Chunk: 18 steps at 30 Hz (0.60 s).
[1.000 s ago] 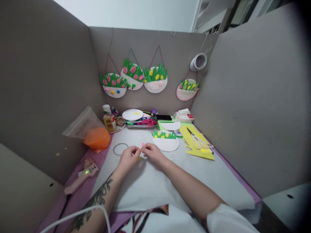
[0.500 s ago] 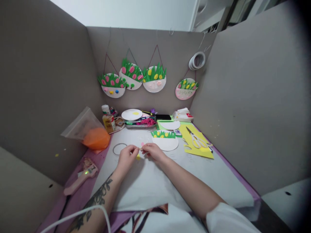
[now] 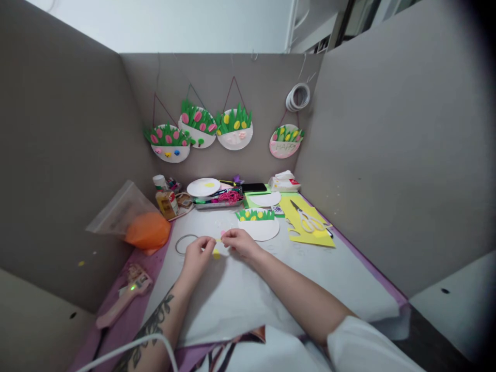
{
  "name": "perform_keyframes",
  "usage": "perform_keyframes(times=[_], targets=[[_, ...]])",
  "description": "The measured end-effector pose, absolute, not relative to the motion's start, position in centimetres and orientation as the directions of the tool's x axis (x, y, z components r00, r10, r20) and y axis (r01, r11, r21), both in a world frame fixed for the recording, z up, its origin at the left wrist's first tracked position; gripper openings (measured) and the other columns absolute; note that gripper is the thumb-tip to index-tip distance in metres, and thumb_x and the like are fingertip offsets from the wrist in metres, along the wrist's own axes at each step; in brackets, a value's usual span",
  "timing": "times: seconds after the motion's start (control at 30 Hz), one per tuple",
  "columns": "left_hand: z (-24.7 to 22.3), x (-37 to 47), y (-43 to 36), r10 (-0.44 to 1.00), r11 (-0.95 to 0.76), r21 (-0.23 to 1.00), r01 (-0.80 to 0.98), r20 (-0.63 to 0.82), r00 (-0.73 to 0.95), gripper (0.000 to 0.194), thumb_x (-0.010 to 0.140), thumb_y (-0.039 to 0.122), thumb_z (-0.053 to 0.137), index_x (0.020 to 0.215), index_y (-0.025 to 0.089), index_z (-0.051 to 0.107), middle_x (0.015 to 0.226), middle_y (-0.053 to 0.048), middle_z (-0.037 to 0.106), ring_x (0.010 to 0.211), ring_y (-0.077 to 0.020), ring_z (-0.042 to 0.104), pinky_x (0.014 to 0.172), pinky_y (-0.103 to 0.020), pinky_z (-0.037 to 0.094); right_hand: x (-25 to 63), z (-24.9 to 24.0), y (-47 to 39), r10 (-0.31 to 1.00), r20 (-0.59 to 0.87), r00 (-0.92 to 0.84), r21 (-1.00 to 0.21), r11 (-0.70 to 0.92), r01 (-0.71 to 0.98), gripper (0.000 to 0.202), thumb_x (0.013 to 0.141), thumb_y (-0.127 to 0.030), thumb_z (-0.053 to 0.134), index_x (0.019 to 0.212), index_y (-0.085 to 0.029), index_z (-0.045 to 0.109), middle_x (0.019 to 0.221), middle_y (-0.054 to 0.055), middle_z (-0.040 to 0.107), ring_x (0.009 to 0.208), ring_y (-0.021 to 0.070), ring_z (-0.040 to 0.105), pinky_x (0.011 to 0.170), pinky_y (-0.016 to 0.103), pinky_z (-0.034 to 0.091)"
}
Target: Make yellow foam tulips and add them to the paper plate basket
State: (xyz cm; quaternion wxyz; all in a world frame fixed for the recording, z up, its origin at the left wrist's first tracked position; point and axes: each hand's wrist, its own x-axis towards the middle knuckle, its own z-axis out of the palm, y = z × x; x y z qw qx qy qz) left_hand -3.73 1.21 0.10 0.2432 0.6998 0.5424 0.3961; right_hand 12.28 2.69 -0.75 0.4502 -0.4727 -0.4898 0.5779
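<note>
My left hand (image 3: 200,253) and my right hand (image 3: 241,243) are raised over the white-covered table, fingertips pinched and facing each other. A tiny yellowish piece (image 3: 218,240) spans the small gap between them, held at both ends. Just below lies a yellow paper piece (image 3: 216,254), and a pink bit (image 3: 222,232) shows behind my right fingertips. A dark ring (image 3: 179,245) rests left of my left hand. Beyond my right hand is a white half-round plate (image 3: 261,229) with green paper grass and yellow shapes along its top.
White-handled scissors (image 3: 310,222) lie on yellow paper (image 3: 321,238) at the right. A tray of supplies (image 3: 217,204), a glue bottle (image 3: 167,203) and a tissue pack (image 3: 284,183) stand behind. At the left are an orange-filled bag (image 3: 147,230) and a pink glue gun (image 3: 122,306).
The camera view has shifted slightly. My fingertips have moved a little apart, and the small yellowish piece now shows more clearly between them.
</note>
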Motion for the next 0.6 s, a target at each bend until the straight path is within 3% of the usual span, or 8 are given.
perform_keyframes(times=[0.23, 0.4, 0.6], targets=[[0.12, -3.78, 1.3, 0.959, -0.272, 0.8, 0.535, 0.269, 0.086, 0.03, 0.078, 0.04, 0.045, 0.072, 0.016, 0.063, 0.068, -0.001, 0.064, 0.067, -0.016, 0.055, 0.062, -0.024, 0.04, 12.38, -0.91, 2.58, 0.976, 0.005, -0.218, -1.0, 0.003, -0.01, 0.016, 0.068, -0.033, 0.06, 0.072, -0.016, 0.061, 0.063, 0.0, 0.057, 0.058, 0.0103, 0.05, 0.049, 0.02, 0.034], [0.36, -3.63, 1.2, 0.965, -0.26, 0.825, 0.501, 0.241, 0.104, 0.027, 0.076, 0.037, 0.047, 0.069, 0.016, 0.062, 0.067, -0.002, 0.063, 0.067, -0.0165, 0.056, 0.062, -0.025, 0.041, 12.47, -0.99, 2.43, 0.979, 0.106, -0.174, -0.991, 0.119, 0.067, 0.014, 0.069, -0.029, 0.057, 0.063, -0.016, 0.056, 0.061, -0.002, 0.054, 0.058, 0.01, 0.046, 0.054, 0.021, 0.035], [0.56, -3.62, 1.22, 0.979, -0.204, 0.847, 0.491, 0.172, 0.109, 0.023, 0.071, 0.033, 0.049, 0.068, 0.015, 0.063, 0.065, -0.001, 0.063, 0.065, -0.0166, 0.057, 0.06, -0.025, 0.041, 12.5, -1.0, 2.34, 0.979, 0.163, -0.125, -0.969, 0.183, 0.166, 0.01, 0.071, -0.027, 0.055, 0.07, -0.017, 0.056, 0.066, -0.002, 0.053, 0.061, 0.0116, 0.048, 0.059, 0.023, 0.039]])
